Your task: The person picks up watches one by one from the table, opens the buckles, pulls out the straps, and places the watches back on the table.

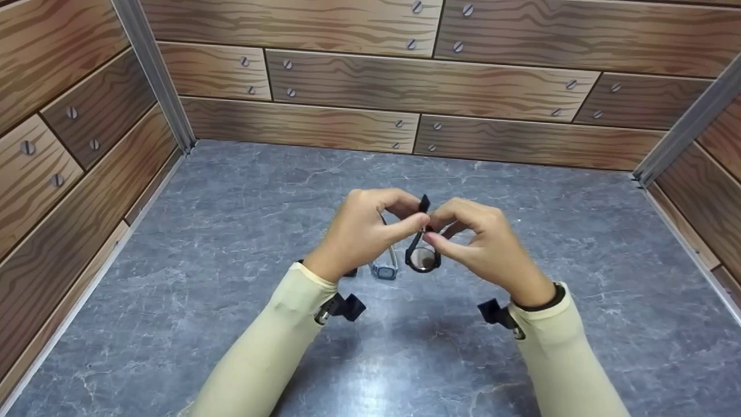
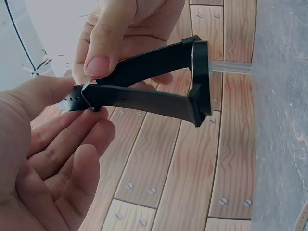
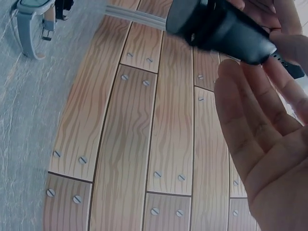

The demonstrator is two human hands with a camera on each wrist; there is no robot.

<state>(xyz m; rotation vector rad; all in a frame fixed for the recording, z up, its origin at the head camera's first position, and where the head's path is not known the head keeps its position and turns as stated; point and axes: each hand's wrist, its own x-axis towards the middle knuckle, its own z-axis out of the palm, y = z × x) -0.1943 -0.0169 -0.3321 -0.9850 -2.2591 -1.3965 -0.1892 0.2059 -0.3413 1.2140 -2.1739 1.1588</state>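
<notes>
Between both hands hangs a black wristwatch [image 1: 423, 259] with its round case at the bottom and its strap joined into a loop. My left hand [image 1: 370, 226] pinches the strap's free end, where small holes show in the left wrist view, close to the metal buckle [image 2: 88, 96]. My right hand [image 1: 483, 240] pinches the strap [image 2: 149, 102] beside the buckle with thumb and fingers. In the right wrist view, the black strap [image 3: 236, 33] crosses above my right fingers [image 3: 240, 96]. The case's face is turned away from the left wrist camera.
A grey-blue watch [image 1: 384, 271] with a rectangular case lies on the grey marbled table [image 1: 434, 359] behind the left hand. Next to it is a dark object [image 1: 351, 272], mostly hidden by the left wrist. Wood-patterned walls [image 1: 347, 75] enclose the back and sides.
</notes>
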